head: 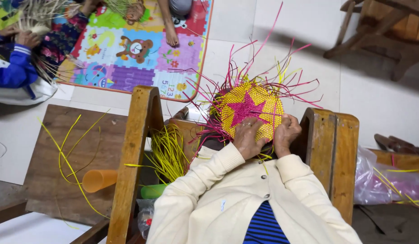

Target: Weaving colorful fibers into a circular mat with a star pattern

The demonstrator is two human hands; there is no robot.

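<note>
A round woven piece (245, 101), yellow with a pink star in its middle, has many loose pink and yellow strips sticking out around its rim. My left hand (245, 138), with a ring on one finger, grips its lower edge. On the lower right edge, my right hand (286, 133) pinches the weave and a pink strip. Both hands are in cream cardigan sleeves (209, 180). The piece rests between two wooden posts (135, 153), (331, 153).
A bundle of yellow strips (166, 153) hangs left of my hands. An orange cup (99, 180) and a green cup (153, 190) lie by a wooden board (69, 158). Other people sit by a colourful play mat (137, 45). A plastic bag (390, 180) lies right.
</note>
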